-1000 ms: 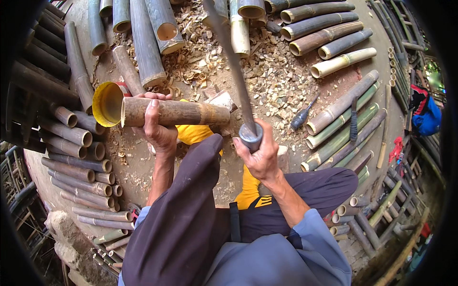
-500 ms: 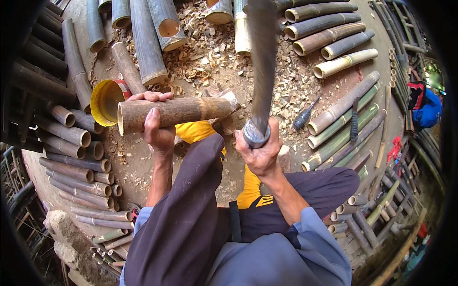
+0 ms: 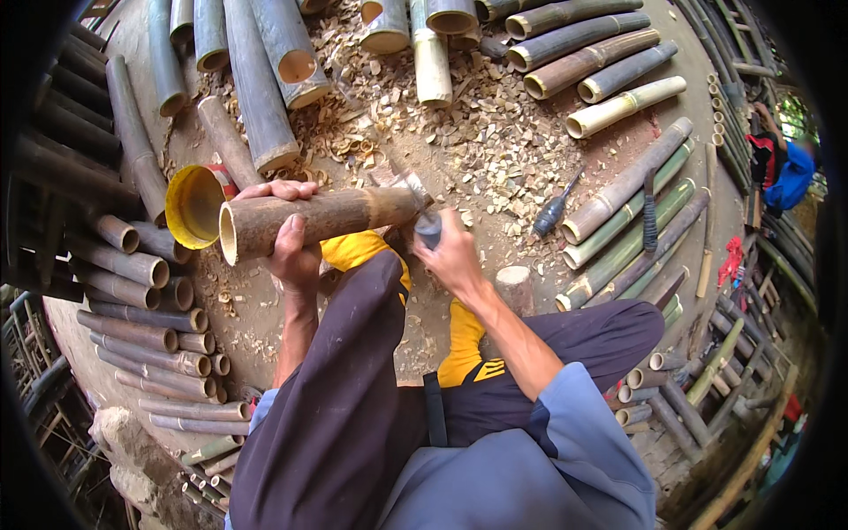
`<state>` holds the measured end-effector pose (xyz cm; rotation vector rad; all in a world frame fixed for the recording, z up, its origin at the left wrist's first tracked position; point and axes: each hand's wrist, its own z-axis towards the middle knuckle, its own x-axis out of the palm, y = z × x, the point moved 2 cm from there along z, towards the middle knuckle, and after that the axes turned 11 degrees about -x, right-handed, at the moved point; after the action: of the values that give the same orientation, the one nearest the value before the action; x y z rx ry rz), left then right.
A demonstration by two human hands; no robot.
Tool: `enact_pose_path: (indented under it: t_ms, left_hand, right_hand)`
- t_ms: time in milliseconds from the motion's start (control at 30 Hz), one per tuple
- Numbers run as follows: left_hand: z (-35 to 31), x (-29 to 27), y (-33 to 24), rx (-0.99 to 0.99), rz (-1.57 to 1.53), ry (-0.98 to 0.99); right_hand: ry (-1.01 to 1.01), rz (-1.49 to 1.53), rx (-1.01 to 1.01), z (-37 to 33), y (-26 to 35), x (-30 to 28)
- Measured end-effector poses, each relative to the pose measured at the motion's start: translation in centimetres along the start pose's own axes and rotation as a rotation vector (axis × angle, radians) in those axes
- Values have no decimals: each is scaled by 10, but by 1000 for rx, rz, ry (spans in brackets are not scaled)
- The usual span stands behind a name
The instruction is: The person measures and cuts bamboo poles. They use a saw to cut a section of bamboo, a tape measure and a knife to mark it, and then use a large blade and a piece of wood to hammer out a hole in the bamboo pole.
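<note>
My left hand [image 3: 291,225] is wrapped round a brown bamboo tube [image 3: 349,215] that lies nearly level, its hollow end toward the left. My right hand [image 3: 455,256] grips the dark handle of a machete [image 3: 429,228]. Its blade is down at the tube's right end, against the pale cut part; most of the blade is hidden or hard to make out. Beneath that end a piece of wood partly shows. Just behind my left hand stands a yellow and red tin [image 3: 194,208], open at the top.
Wood chips [image 3: 477,159] cover the ground ahead. Cut bamboo tubes [image 3: 592,69] lie in rows at the far side, left and right. A dark-handled pointed tool [image 3: 552,210] and a hooked tool [image 3: 651,212] lie at right. A short stump [image 3: 515,290] stands near my right forearm. A person in blue [image 3: 791,177] is at far right.
The machete has come down from upright to the tube's right end, my right hand moving left and slightly nearer the tube. My left hand keeps its hold on the tube.
</note>
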<state>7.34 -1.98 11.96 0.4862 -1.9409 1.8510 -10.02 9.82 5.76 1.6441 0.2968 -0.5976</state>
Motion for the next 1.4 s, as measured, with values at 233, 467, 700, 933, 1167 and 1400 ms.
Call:
enact_pose_path:
  t_ms: [233,467,700,933,1167,1400]
  left_hand:
    - [4,-45,-7,25,118,133]
    - [2,-28,-8,75,351,265]
    - [4,-30,-7,149,350,320]
    - [5,-45,-17,25,368,319]
    - [10,-18,-26,-146,423,230]
    - [6,24,-5,109,132,-169]
  right_hand:
    - [-90,132,-80,10,60,-28]
    - [64,12,-3,-1,-2,-3]
    - [-232,140,-245,-6,50,-21]
    - [27,126,81,-9,29,-15]
    - [80,-8,5,-5,-13,3]
    - [150,162,143,0,28,-15]
